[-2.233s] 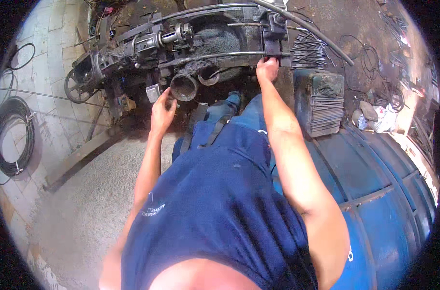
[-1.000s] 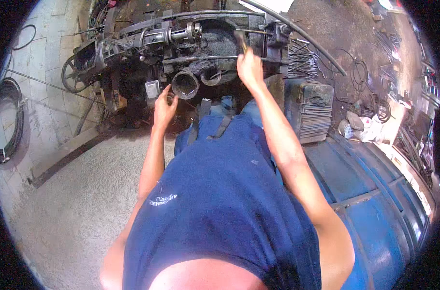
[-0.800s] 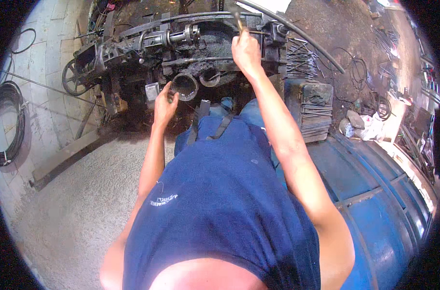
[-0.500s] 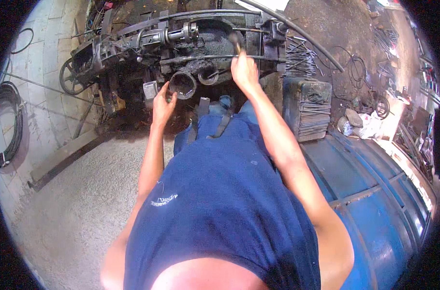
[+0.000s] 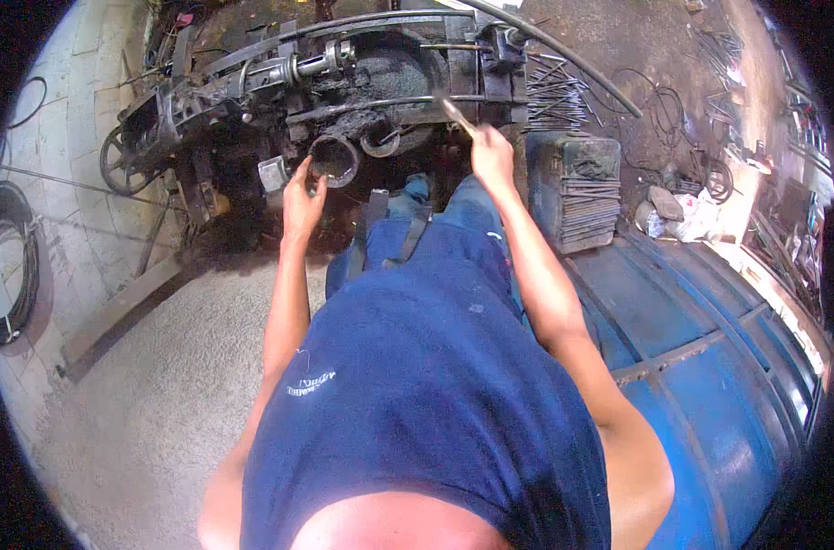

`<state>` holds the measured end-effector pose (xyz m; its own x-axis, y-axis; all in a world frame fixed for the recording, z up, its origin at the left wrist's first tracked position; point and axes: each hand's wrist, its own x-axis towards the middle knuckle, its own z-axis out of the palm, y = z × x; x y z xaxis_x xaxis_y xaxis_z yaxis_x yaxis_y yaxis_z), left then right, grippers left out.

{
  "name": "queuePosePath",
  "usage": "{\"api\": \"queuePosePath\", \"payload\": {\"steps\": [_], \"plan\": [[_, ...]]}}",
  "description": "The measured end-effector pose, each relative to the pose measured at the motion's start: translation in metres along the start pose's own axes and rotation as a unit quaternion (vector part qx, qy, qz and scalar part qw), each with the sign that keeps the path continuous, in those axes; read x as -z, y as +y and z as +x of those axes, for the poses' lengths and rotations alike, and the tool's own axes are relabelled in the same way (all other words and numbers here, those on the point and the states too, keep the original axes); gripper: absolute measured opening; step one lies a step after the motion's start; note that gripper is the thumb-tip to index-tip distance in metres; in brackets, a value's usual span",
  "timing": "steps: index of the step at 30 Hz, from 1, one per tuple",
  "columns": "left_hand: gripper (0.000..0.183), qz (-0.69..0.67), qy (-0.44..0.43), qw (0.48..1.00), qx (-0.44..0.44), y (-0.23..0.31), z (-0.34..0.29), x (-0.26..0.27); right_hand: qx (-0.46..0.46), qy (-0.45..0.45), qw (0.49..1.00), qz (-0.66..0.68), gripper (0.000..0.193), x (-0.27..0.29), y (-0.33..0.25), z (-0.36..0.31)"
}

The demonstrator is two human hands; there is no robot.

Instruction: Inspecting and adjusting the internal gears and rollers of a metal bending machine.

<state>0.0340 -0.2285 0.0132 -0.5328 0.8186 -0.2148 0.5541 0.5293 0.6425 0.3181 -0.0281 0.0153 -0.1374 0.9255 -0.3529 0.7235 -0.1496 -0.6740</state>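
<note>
My right hand (image 5: 493, 160) is closed round the light handle of what looks like a small brush (image 5: 463, 119). Its dark, blurred tip points up and left, by the front rod of the black machine (image 5: 394, 87). My left hand (image 5: 303, 200) has its thumb and fingers apart at the left side of an open round metal cup (image 5: 345, 150) on the machine's front; whether they touch it I cannot tell. Beside that cup hangs a smaller ring-shaped part (image 5: 380, 142). Dark grimy material fills the machine's bed.
A box-shaped block with a stack of thin rods (image 5: 589, 206) stands right of my arm, by a blue metal panel (image 5: 692, 367). More loose rods (image 5: 556, 92) lie behind. A handwheel (image 5: 124, 160) is at the machine's left end. A coiled black hose (image 5: 14, 266) rests far left.
My right hand has drawn back toward me and to the right, bringing the brush out from over the machine's bed. My left hand is now closer against the round cup. The view has shifted slightly.
</note>
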Motion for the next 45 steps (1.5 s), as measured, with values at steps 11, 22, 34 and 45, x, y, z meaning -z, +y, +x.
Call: {"api": "queuePosePath", "payload": {"steps": [11,22,34,45], "plan": [[0.051,0.027,-0.027,0.998,0.047,0.025,-0.006,0.007,-0.413,0.097,0.785,0.451,0.012,-0.075,0.142,0.05],[0.051,0.067,-0.049,0.996,0.038,0.027,-0.009,0.019,-0.403,0.252,0.873,0.109,0.039,-0.094,0.074,0.067],[0.051,0.06,-0.075,0.994,0.046,0.041,-0.021,-0.005,-0.135,0.021,0.991,-0.011,0.032,-0.1,0.094,0.052],[0.051,-0.009,-0.012,0.999,0.038,0.067,-0.042,-0.06,-0.007,-0.15,0.984,-0.091,0.032,-0.004,0.133,-0.001]]}}
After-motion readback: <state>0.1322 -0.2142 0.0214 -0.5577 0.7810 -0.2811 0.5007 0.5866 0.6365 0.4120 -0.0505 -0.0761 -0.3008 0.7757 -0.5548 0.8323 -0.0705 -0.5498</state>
